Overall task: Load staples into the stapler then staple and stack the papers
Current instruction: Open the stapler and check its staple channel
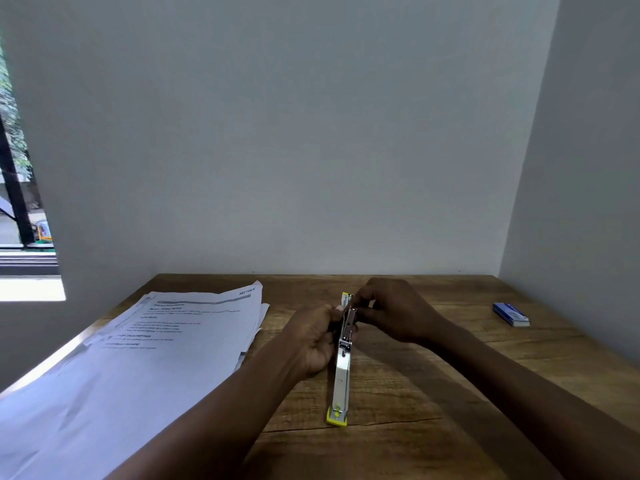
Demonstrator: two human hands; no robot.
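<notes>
Stapler (343, 358) lies flipped open on desk (433, 375). Left hand (311, 341) grips its side; right hand (391, 310) pinches its far end. Papers (138, 358) left.

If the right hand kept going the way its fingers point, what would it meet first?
The right hand points left and already pinches the opened stapler; just past it lies the left hand, then probably the papers.

A wooden table (398, 393) fills the lower frame, set against grey walls. A loose stack of printed papers (138, 358) lies at lower left. An opened yellow-tipped stapler (341, 382) rests at centre. 1 small blue staple box (511, 314) lies at right.
</notes>
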